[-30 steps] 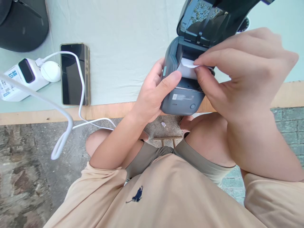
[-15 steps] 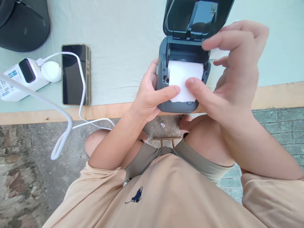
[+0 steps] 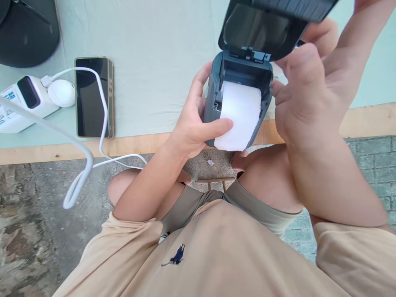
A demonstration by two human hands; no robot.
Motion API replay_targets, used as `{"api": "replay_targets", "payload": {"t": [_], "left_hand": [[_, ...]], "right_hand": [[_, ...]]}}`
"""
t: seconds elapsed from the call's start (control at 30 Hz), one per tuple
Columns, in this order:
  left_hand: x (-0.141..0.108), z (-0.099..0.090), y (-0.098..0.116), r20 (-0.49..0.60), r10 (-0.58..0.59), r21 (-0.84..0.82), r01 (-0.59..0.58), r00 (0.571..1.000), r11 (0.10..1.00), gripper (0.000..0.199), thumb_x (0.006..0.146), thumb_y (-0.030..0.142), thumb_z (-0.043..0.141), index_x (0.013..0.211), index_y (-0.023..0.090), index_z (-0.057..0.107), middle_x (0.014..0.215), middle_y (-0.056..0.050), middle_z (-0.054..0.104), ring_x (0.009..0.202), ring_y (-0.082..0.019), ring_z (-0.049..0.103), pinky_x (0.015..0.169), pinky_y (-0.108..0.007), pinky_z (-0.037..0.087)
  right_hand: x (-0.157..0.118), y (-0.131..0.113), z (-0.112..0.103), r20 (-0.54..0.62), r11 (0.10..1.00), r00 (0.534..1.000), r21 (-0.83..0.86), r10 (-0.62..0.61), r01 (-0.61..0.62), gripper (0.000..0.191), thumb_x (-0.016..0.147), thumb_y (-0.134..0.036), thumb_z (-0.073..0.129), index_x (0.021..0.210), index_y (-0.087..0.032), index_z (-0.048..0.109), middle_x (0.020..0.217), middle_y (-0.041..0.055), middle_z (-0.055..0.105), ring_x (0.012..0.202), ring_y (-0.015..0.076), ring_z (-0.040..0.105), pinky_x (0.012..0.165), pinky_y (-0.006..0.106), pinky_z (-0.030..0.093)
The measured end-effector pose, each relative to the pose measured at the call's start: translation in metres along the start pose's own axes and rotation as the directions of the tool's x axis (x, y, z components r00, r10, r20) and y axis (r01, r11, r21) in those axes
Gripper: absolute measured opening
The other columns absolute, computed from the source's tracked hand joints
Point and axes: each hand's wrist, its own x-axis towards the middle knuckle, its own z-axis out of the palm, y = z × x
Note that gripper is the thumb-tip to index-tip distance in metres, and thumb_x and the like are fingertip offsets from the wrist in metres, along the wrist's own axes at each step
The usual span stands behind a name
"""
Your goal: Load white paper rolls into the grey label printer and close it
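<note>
No wording legible. White plug unit (image 3: 46, 97), far left — blue print (image 3: 8, 95) on its face, too small to read, running out of view at left edge. Beige shirt (image 3: 229, 247) — dark-blue embroidered emblem (image 3: 177, 255) on chest, figure-like, thin tail trailing left, no letters made out.
</note>
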Motion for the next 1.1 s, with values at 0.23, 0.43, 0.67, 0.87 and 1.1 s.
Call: {"api": "replay_targets", "payload": {"t": [0.23, 0.43, 0.67, 0.87, 1.1], "left_hand": [[0.004, -0.007, -0.009, 0.021, 0.012, 0.043, -0.013, 1.000, 0.999, 0.097, 0.054, 0.041, 0.070, 0.130, 0.029, 0.011, 0.119, -0.007, 0.046, 0.103, -0.026, 0.055, 0.079, -0.036, 0.050], [0.006, -0.008, -0.014, 0.034, 0.029, -0.020, -0.028, 0.999, 0.999, 0.101, 0.047, 0.033, 0.073, 0.128, 0.030, 0.013, 0.122, -0.006, 0.045, 0.104, -0.026, 0.054, 0.073, -0.031, 0.051], [-0.003, 0.004, 0.004, -0.049, -0.030, -0.043, 0.028, 0.998, 0.999, 0.088, 0.055, 0.022, 0.068, 0.129, 0.029, 0.020, 0.122, -0.006, 0.046, 0.106, -0.023, 0.053, 0.079, -0.031, 0.050], [-0.004, 0.007, 0.004, -0.062, -0.062, -0.020, 0.061, 0.996, 0.998, 0.098, 0.052, 0.019, 0.069, 0.132, 0.030, 0.013, 0.118, -0.006, 0.050, 0.105, -0.025, 0.055, 0.075, -0.030, 0.051], [-0.005, 0.010, 0.003, 0.000, 0.008, -0.091, -0.008, 1.000, 0.996, 0.086, 0.057, 0.022, 0.066, 0.128, 0.030, 0.017, 0.124, -0.004, 0.045, 0.109, -0.025, 0.051, 0.073, -0.029, 0.052]], "right_hand": [[-0.006, 0.014, -0.005, 0.086, 0.934, 0.985, -0.314, -0.149, 0.168, 0.038, 0.071, -0.039, 0.053, 0.103, -0.019, 0.050, 0.101, 0.0050, 0.042, 0.106, 0.0131, 0.040, 0.091, 0.031, 0.045], [-0.008, 0.019, -0.010, 0.280, 0.949, 0.953, -0.256, -0.110, 0.185, 0.032, 0.072, -0.033, 0.049, 0.100, -0.017, 0.048, 0.117, 0.0054, 0.033, 0.121, 0.0139, 0.030, 0.108, 0.034, 0.032], [-0.010, 0.021, -0.008, 0.217, 0.967, 0.968, -0.187, -0.128, 0.170, 0.030, 0.073, -0.030, 0.051, 0.100, -0.019, 0.050, 0.118, 0.0077, 0.034, 0.121, 0.0153, 0.032, 0.080, 0.024, 0.051], [-0.010, 0.023, -0.009, 0.181, 0.939, 0.959, -0.226, -0.220, 0.258, 0.031, 0.072, -0.030, 0.052, 0.100, -0.017, 0.051, 0.116, 0.0085, 0.038, 0.116, 0.0149, 0.039, 0.091, 0.030, 0.047], [-0.012, 0.018, -0.011, 0.274, 1.000, 0.962, 0.025, -0.003, -0.004, 0.037, 0.074, -0.029, 0.049, 0.109, -0.023, 0.041, 0.118, 0.0041, 0.038, 0.111, 0.0119, 0.042, 0.088, 0.026, 0.046]]}}
